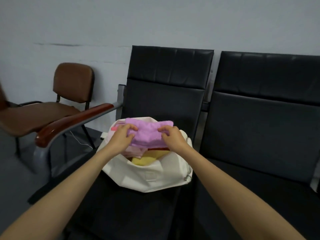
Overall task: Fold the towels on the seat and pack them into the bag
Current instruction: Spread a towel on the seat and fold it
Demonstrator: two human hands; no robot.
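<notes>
Head: purple towel [149, 135] pinched by left fingers [132, 127], right fingers [163, 129]

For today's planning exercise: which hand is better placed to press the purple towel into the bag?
Probably the right hand: it grips the purple towel over the lower yellow towel; the left hand is over the pink stack.

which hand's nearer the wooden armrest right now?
Left. The left hand grips the purple towel at its left end, just right of the wooden armrest. The right hand grips the towel's other end, farther right, above the white bag.
</notes>
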